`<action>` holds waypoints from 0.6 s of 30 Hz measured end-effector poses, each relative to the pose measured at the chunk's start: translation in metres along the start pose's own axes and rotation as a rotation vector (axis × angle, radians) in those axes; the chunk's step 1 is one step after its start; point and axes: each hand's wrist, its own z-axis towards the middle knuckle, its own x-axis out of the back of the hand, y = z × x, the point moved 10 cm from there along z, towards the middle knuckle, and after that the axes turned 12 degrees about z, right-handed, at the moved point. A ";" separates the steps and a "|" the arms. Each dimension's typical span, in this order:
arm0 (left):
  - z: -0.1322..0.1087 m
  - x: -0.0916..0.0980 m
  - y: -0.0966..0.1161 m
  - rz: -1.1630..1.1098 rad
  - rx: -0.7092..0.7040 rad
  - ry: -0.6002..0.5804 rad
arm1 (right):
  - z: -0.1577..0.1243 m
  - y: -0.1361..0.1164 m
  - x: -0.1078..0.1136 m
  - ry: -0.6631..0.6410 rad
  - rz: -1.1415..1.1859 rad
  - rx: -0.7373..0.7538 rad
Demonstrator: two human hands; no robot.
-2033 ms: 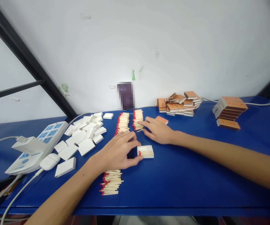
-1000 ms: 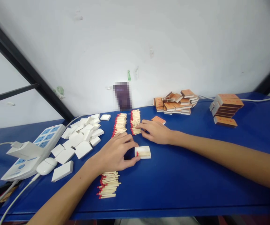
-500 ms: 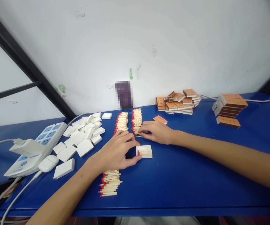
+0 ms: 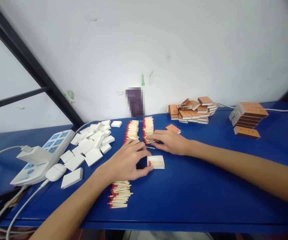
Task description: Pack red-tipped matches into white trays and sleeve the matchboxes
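Observation:
My left hand [image 4: 130,160] curls around the left end of a white matchbox tray [image 4: 161,158], with thumb and fingertips on its edges. Inside the tray lies a small layer of red-tipped matches [image 4: 157,163]. At the near end of the right-hand row of matches [image 4: 148,126], my right hand [image 4: 170,141] pinches a few slanted matches [image 4: 149,141] between thumb and fingers. One loose match [image 4: 150,147] lies just below them. A second row of matches [image 4: 132,129] is partly covered by my left hand, and another pile of matches [image 4: 120,195] lies below my left wrist.
White trays [image 4: 94,156] are heaped on the left, beside a power strip [image 4: 51,146] and a white earphone case [image 4: 56,172]. Orange matchbox sleeves [image 4: 191,114] pile up at the back, with a stack of them [image 4: 250,115] farther right. A single orange sleeve [image 4: 173,128] lies behind my right hand.
My right fingers have closed in on the near end of the match row, where several matches now lie askew. My left hand stays on the tray. The whole view has shifted slightly.

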 end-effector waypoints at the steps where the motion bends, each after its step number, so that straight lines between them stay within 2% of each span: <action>1: 0.000 0.000 0.000 0.001 -0.001 0.000 | 0.000 -0.004 -0.003 -0.029 -0.061 0.030; 5: -0.001 -0.001 0.000 0.006 -0.006 0.001 | 0.000 -0.016 -0.009 -0.093 -0.251 0.125; 18: -0.001 0.002 0.000 0.022 -0.006 0.005 | -0.003 -0.013 -0.016 -0.090 -0.192 0.169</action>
